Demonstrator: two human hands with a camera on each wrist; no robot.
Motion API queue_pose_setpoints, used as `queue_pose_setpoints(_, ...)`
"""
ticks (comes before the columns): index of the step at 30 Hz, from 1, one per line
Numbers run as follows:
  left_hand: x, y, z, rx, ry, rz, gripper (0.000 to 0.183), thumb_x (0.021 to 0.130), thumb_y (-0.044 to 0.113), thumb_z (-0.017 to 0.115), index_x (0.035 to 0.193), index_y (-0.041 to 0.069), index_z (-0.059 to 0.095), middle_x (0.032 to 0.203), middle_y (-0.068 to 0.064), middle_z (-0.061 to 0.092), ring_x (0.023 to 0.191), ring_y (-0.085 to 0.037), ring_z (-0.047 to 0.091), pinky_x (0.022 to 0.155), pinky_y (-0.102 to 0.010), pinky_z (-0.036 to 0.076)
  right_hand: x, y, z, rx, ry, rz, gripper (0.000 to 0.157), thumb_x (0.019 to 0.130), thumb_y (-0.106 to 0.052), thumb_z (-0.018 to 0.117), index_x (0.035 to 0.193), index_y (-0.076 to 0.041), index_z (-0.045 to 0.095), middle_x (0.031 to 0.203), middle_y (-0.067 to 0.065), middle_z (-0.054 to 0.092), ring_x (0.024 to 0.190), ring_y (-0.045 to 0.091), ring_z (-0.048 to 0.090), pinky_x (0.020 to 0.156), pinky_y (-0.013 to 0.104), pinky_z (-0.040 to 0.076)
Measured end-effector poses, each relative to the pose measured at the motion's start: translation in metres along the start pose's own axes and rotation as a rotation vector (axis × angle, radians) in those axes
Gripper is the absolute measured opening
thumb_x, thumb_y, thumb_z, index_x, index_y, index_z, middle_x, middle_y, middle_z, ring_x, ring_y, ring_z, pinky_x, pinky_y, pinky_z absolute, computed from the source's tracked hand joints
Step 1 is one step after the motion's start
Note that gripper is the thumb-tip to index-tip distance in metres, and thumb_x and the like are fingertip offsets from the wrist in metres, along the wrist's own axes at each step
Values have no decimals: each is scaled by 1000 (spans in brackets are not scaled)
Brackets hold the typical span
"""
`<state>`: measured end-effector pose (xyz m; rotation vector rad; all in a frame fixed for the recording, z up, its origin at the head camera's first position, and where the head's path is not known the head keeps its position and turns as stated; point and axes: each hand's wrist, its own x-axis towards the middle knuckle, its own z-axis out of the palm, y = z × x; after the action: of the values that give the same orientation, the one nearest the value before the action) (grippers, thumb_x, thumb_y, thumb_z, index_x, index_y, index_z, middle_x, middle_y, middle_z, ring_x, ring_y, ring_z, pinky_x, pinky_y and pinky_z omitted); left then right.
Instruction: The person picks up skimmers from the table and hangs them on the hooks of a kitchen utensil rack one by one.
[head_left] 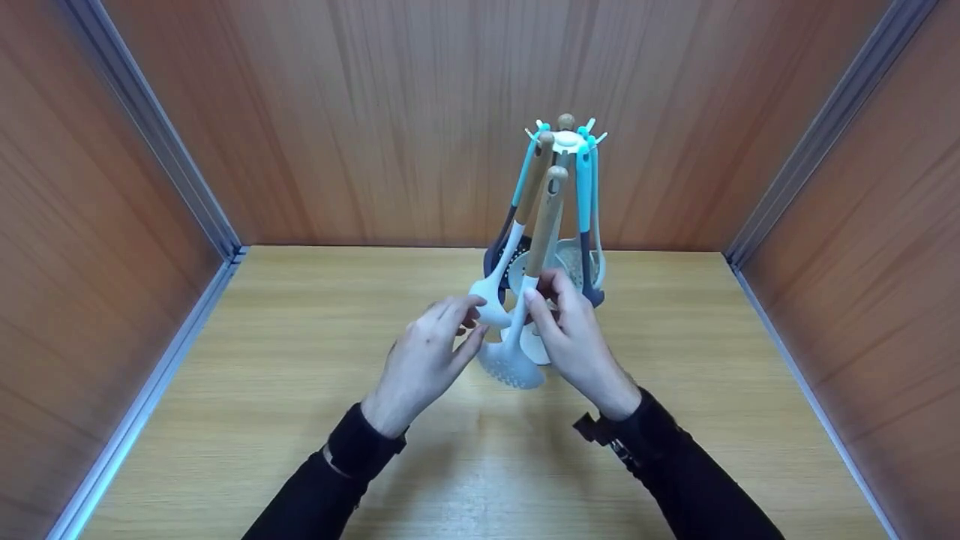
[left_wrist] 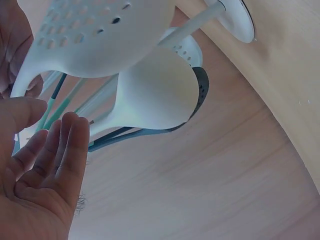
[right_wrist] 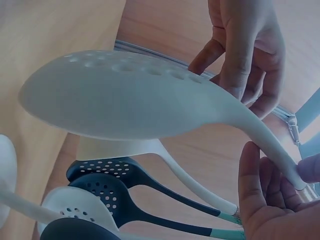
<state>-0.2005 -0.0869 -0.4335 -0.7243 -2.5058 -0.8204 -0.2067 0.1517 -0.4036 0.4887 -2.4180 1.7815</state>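
My right hand (head_left: 574,345) pinches the neck of a white skimmer (head_left: 511,365) with a wooden handle, thumb in front. Its pierced bowl hangs low, facing me, and its handle points up in front of a white utensil stand (head_left: 568,142). A white ladle (head_left: 489,291), also wooden-handled, hangs just behind and left of it. Close by their bowls is my left hand (head_left: 427,349), with nothing gripped. In the left wrist view its fingers (left_wrist: 72,155) are extended near the ladle's neck, palm turned toward the utensils.
On the stand hang more utensils, among them a turquoise-handled navy one (head_left: 585,225) at right and dark pierced ones (right_wrist: 100,192) behind. The stand's round white base (head_left: 535,351) rests on the wooden table (head_left: 337,307). Wood-grain panels (head_left: 390,120) rise behind and on both sides.
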Motion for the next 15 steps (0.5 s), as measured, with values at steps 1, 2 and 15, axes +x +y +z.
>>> queue_pose_setpoints(1, 1, -1, 0, 10, 4, -5, 33, 112, 17, 83, 143, 8, 74, 124, -9, 83, 108, -23, 84, 93, -35, 74, 0, -1, 0, 3, -1, 1, 30, 126, -18, 53, 150, -1, 57, 137, 19, 68, 125, 30, 73, 110, 53, 70)
queue_pose_setpoints(2, 1, -2, -1, 22, 9, -9, 33, 113, 18, 82, 143, 8, 74, 124, -9, 83, 108, -24, 84, 92, -36, 74, 0, -1, -1, 3, 0, 1, 30, 126, -18, 54, 150, -1, 57, 137, 19, 68, 125, 30, 73, 110, 54, 70)
queue_pose_setpoints(15, 10, -31, 4, 140, 60, -76, 32, 116, 22, 77, 144, 7, 74, 126, -12, 82, 110, -29, 82, 86, -42, 72, 2, -8, -5, 7, 7, -19, 28, 126, -16, 54, 148, 1, 59, 133, 18, 68, 120, 28, 74, 102, 41, 71)
